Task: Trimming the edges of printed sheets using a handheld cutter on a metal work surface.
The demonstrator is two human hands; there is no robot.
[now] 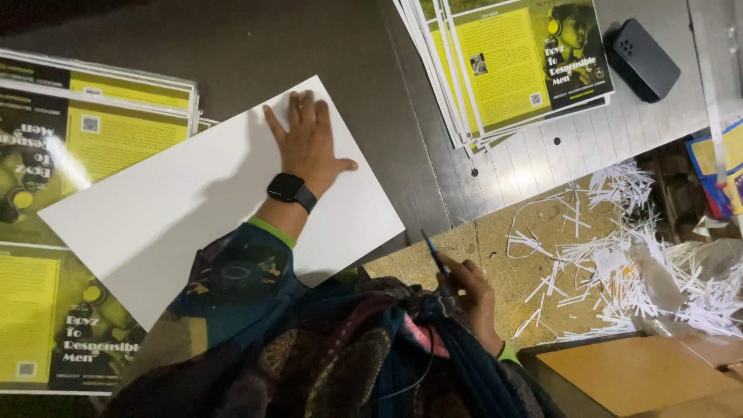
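A dark counter (232, 46) fills most of the view, and on it lies a large blank white sheet (178, 209), turned at a slant. The sheet overlaps printed yellow-and-black covers (46, 310) spread at the left edge, with another stack of them (101, 101) above. A fanned stack of the same yellow-and-black covers (511, 66) sits at the top, well apart from the sheet, and a dark phone (644, 59) lies just beside that stack on a pale slatted part of the counter. A heap of white paper trimmings (627, 271) spreads over the speckled floor at the right, near a tan board (635, 375).

The left hand (308, 143) rests flat on the upper part of the white sheet, fingers spread and pressed down, its grip wide and closed on nothing; a black smartwatch (291, 190) sits on that wrist, above a patterned dark sleeve (240, 286). The sheet lies directly under this palm and reaches out far to the lower left of it.

The right hand (474, 290) is off the sheet, just past its lower right corner, its grip closed narrowly around a blue-tipped tool, perhaps a pen or knife (433, 251), which points up toward that corner without touching it.
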